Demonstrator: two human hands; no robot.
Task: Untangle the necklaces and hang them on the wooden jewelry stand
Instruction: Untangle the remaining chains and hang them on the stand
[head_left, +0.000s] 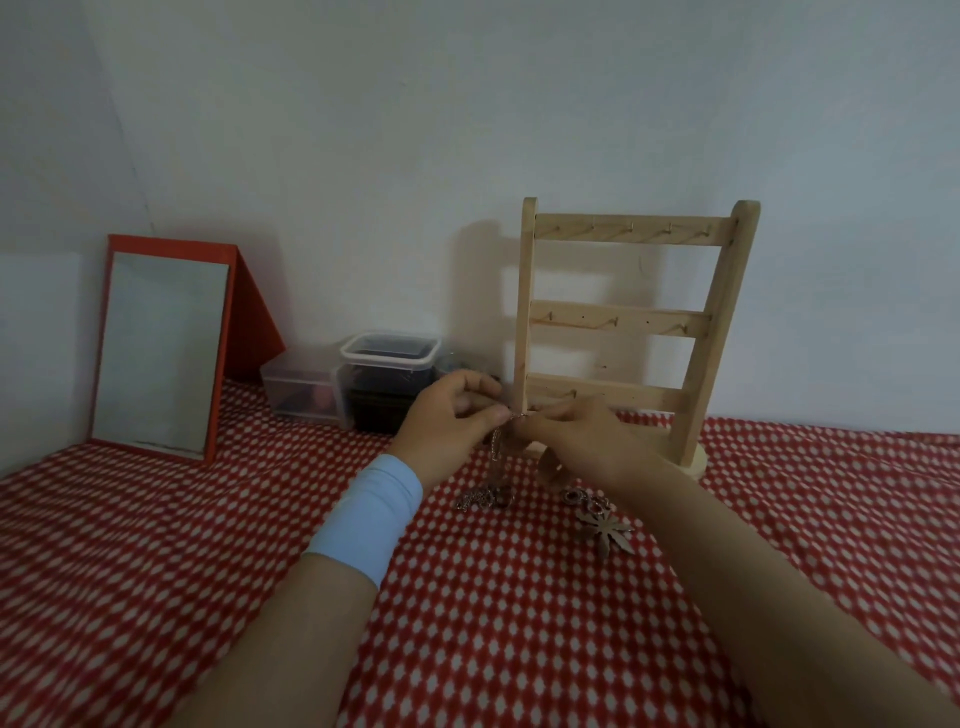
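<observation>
grip: left hand (448, 421), right hand (576, 439) pinch necklace chain (496, 449) before wooden jewelry stand (623, 322) | risk: hard pull may tighten tangle

The stand (623, 318) is pale bare wood, matt, with small metal hooks (631, 227). The chains (480, 499) are thin, shiny metal. The pendant (608, 530) has a duller finish. The cloth (519, 623) is matt fabric. The boxes (296, 384) are clear plastic. The mirror (161, 353) is smooth glass in a matt red frame (171, 245). The wristband (369, 519) is smooth cloth.
</observation>
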